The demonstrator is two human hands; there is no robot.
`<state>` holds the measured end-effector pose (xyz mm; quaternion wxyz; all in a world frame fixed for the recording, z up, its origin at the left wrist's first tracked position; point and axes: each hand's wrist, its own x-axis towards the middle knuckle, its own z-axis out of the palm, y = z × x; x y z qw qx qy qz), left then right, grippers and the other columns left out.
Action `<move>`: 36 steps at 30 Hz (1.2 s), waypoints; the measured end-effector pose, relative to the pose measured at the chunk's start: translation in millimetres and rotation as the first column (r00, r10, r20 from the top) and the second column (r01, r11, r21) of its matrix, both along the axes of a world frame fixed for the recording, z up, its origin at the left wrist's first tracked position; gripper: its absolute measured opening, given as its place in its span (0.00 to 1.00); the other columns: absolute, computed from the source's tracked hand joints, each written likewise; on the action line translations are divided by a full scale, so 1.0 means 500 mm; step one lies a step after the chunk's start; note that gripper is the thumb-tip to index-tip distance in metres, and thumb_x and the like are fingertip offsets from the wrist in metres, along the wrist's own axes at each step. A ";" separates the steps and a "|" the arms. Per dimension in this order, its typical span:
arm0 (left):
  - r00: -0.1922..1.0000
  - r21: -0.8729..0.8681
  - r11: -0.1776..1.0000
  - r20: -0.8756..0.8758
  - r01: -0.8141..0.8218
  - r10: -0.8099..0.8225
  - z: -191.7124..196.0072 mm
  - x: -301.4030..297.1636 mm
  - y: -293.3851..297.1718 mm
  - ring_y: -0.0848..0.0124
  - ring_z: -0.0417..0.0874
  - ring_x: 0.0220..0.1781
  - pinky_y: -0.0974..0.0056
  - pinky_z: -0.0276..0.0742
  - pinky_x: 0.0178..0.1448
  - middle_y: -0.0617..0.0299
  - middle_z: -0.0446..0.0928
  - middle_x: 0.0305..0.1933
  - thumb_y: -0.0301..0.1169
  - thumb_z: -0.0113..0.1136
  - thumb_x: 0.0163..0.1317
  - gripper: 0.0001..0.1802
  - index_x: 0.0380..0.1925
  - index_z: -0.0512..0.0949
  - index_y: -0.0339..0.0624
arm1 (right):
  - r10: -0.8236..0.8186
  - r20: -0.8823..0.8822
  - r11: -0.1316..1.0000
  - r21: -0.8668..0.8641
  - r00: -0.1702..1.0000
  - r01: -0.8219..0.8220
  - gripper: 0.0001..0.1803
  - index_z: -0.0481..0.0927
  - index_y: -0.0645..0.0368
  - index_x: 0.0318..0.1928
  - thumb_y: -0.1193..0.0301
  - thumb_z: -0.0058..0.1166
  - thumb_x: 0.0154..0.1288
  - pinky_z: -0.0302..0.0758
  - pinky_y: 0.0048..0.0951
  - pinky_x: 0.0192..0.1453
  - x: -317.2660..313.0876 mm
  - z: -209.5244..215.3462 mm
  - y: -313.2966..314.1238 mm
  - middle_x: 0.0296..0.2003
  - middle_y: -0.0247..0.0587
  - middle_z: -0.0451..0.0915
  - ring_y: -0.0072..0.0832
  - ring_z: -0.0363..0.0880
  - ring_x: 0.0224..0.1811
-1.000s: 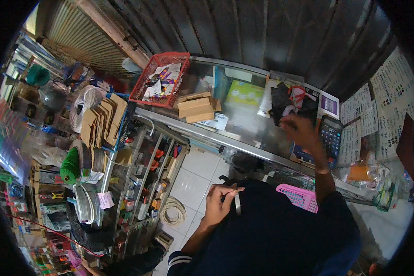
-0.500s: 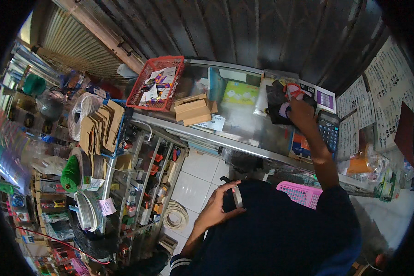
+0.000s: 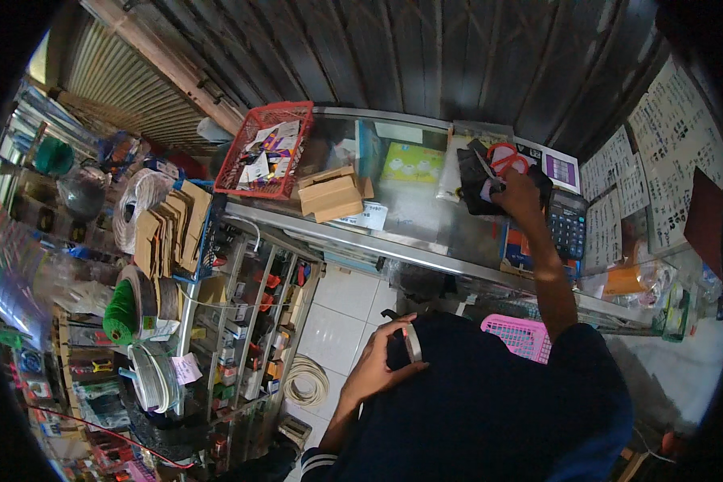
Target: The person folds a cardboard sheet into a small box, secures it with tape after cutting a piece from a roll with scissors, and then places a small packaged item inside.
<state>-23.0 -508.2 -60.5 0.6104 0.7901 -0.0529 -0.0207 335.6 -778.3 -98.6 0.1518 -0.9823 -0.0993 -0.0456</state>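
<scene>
My left hand (image 3: 377, 361) is held against the front of my dark top, its thumb and fingers closed on a pale, narrow roll of tape (image 3: 413, 343) standing on edge. My right arm stretches over the glass counter. At its end, my right hand (image 3: 519, 198) reaches down to a black bag (image 3: 475, 197), fingers curled. By the fingertips shows a small light purple thing, too small to name. Red loop handles (image 3: 502, 157), like those of scissors, lie just beyond the knuckles. What the right fingers grip is hidden.
On the glass counter (image 3: 410, 210) stand a red basket (image 3: 225, 173) of small packets, a cardboard box (image 3: 329, 195) and a dark calculator (image 3: 568, 225). A pink basket (image 3: 518, 337) sits below. Shelves with wire coils (image 3: 154, 377) fill the left; handwritten sheets (image 3: 606, 233) hang right.
My right hand has shifted slightly toward the near side of the black bag, leaving more of the red handles uncovered. The left hand keeps its hold on the roll. The view has tilted slightly.
</scene>
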 end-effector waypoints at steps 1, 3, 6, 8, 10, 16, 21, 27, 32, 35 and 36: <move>1.000 -0.003 1.000 0.009 0.002 -0.002 -0.001 0.001 0.002 0.51 0.69 0.75 0.51 0.68 0.73 0.47 0.68 0.74 0.32 0.81 0.52 0.44 0.65 0.62 0.43 | -0.013 0.018 1.000 0.021 1.000 0.013 0.28 0.80 0.59 0.52 0.64 0.71 0.48 0.80 0.49 0.50 -0.011 0.002 0.006 0.41 0.50 0.86 0.49 0.86 0.46; 1.000 -0.005 1.000 0.002 0.004 -0.004 0.005 0.002 0.003 0.51 0.69 0.75 0.51 0.68 0.74 0.46 0.67 0.74 0.32 0.81 0.52 0.44 0.65 0.63 0.43 | -0.023 0.007 0.997 0.076 1.000 0.023 0.28 0.81 0.58 0.53 0.64 0.70 0.49 0.80 0.48 0.49 -0.022 0.006 0.011 0.39 0.50 0.86 0.48 0.86 0.45; 1.000 -0.009 1.000 0.005 -0.011 0.011 0.005 0.000 0.004 0.51 0.69 0.75 0.51 0.68 0.74 0.45 0.67 0.74 0.33 0.81 0.52 0.44 0.65 0.63 0.42 | -0.005 -0.053 0.985 0.171 0.999 0.014 0.26 0.83 0.56 0.53 0.65 0.68 0.51 0.81 0.45 0.48 -0.034 0.017 0.018 0.36 0.50 0.87 0.45 0.87 0.42; 1.000 0.000 1.000 0.018 -0.021 0.021 0.002 -0.003 0.006 0.51 0.68 0.75 0.51 0.68 0.73 0.45 0.66 0.74 0.33 0.81 0.52 0.44 0.65 0.63 0.42 | 0.014 -0.055 0.973 0.229 0.998 -0.001 0.23 0.83 0.56 0.51 0.65 0.67 0.53 0.81 0.42 0.46 -0.050 0.038 0.032 0.34 0.49 0.87 0.43 0.87 0.40; 0.999 0.021 1.000 0.044 -0.019 0.018 -0.003 0.000 0.007 0.51 0.68 0.75 0.51 0.68 0.73 0.45 0.66 0.74 0.33 0.81 0.53 0.44 0.65 0.63 0.42 | 0.006 -0.097 0.961 0.276 0.995 0.021 0.24 0.82 0.55 0.51 0.65 0.68 0.52 0.80 0.43 0.46 -0.048 0.034 0.027 0.33 0.49 0.86 0.44 0.87 0.42; 0.993 0.030 0.993 0.040 -0.113 0.112 0.005 0.001 0.036 0.55 0.69 0.74 0.55 0.72 0.65 0.47 0.66 0.74 0.34 0.82 0.50 0.45 0.65 0.64 0.45 | 0.125 -0.167 0.844 0.537 0.978 -0.016 0.25 0.77 0.54 0.57 0.73 0.66 0.57 0.78 0.37 0.44 -0.055 0.059 0.016 0.34 0.45 0.84 0.36 0.84 0.39; 0.947 0.068 0.948 0.107 -0.312 0.304 0.019 0.024 0.126 0.56 0.71 0.72 0.55 0.73 0.61 0.47 0.65 0.75 0.33 0.83 0.48 0.46 0.65 0.65 0.46 | 0.267 -0.048 0.770 0.612 0.963 -0.183 0.26 0.78 0.52 0.60 0.78 0.65 0.60 0.75 0.28 0.41 -0.073 0.122 0.041 0.37 0.36 0.82 0.22 0.79 0.36; 0.891 -0.027 0.902 0.147 -0.431 0.430 0.112 0.076 0.251 0.57 0.74 0.70 0.57 0.76 0.60 0.48 0.59 0.78 0.28 0.82 0.48 0.45 0.66 0.65 0.47 | 0.604 0.014 0.532 0.737 0.797 -0.417 0.27 0.80 0.53 0.61 0.75 0.68 0.59 0.74 0.26 0.43 -0.084 0.184 0.167 0.37 0.32 0.83 0.21 0.78 0.38; 0.876 -0.071 0.897 0.197 -0.436 0.441 0.223 0.102 0.295 0.57 0.73 0.71 0.58 0.76 0.60 0.49 0.55 0.80 0.25 0.81 0.49 0.46 0.67 0.65 0.48 | 0.811 0.114 0.399 0.610 0.574 -0.685 0.26 0.84 0.55 0.57 0.71 0.71 0.56 0.72 0.25 0.39 -0.095 0.273 0.291 0.37 0.33 0.86 0.20 0.80 0.39; 0.864 -0.029 0.886 0.209 -0.462 0.458 0.259 0.102 0.309 0.57 0.72 0.71 0.56 0.72 0.62 0.50 0.56 0.79 0.27 0.82 0.47 0.48 0.67 0.65 0.49 | 0.901 0.079 0.299 0.601 0.427 -0.741 0.25 0.84 0.56 0.57 0.72 0.67 0.56 0.74 0.25 0.40 -0.097 0.333 0.347 0.41 0.39 0.88 0.22 0.81 0.40; 0.863 -0.016 0.885 0.218 -0.464 0.456 0.268 0.102 0.310 0.57 0.72 0.71 0.56 0.71 0.63 0.51 0.55 0.80 0.28 0.83 0.46 0.49 0.68 0.65 0.50 | 0.920 0.049 0.289 0.584 0.388 -0.758 0.25 0.84 0.57 0.57 0.73 0.66 0.56 0.74 0.25 0.40 -0.098 0.348 0.367 0.42 0.40 0.88 0.23 0.82 0.41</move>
